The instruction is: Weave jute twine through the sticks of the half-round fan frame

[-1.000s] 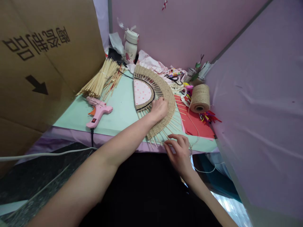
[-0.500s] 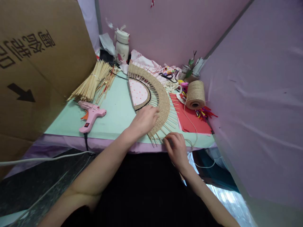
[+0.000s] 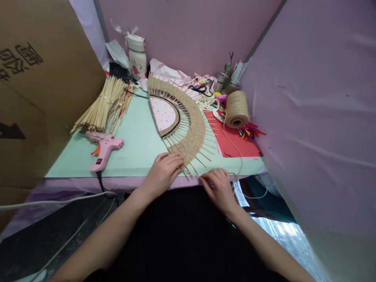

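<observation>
Woven half-round piece (image 3: 194, 125): lies on the pale green sheet (image 3: 133, 154), its lower end near the front edge; thin sticks cross its open gap and stick out past the twine-coloured outer band.
Inner panel (image 3: 162, 114): pale pink with small red marks, a dark line curving round its border.
Left hand (image 3: 165, 172): rests at the lower end of the woven band, fingers close together and bent over it; whether the thumb clamps it from beneath, I cannot tell.
Right hand (image 3: 219, 187): just beside the lowest stick ends, thumb and forefinger pinched on the twine (image 3: 241, 157), the other fingers curled.
Twine roll (image 3: 237, 107): on its side at the right, a loose strand trailing from it across the red sheets (image 3: 236, 144).
Glue gun (image 3: 103, 150): pink with an orange trigger, lying at the left in front of the stick bundle (image 3: 102, 103).
Back: a white bottle (image 3: 137, 58) stands upright near a patterned cloth (image 3: 166, 71).
Far left: a cardboard box (image 3: 44, 90) with dark printing.
</observation>
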{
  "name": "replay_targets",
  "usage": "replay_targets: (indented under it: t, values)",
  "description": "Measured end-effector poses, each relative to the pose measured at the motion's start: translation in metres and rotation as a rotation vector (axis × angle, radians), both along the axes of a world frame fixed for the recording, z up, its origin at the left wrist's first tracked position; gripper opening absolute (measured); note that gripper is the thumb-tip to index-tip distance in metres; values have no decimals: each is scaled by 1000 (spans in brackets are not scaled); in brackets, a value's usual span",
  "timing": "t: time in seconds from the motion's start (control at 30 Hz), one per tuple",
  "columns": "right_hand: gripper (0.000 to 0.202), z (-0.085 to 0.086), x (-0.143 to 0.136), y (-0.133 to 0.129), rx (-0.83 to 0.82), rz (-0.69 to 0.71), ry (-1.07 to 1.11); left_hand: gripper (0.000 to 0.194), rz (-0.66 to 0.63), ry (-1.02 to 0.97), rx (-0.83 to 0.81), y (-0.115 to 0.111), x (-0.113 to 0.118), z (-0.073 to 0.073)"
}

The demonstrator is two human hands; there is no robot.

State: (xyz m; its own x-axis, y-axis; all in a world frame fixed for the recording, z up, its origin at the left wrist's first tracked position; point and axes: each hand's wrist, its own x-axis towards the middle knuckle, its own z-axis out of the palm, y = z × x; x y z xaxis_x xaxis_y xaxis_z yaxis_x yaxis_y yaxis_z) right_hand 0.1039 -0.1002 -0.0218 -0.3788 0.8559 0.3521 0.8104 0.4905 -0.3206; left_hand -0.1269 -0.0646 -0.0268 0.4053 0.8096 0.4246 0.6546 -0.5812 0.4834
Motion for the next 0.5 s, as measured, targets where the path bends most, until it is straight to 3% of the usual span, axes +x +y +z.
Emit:
replay_targets:
  t: [0.23,0.5]
  values:
    - [16,0,-5,-9,-82,38,64,14,17,0,30,-1,1,-6]
    - [14,12,-23,-18,-214,138,271,14,23,3,51,-1,2,-6]
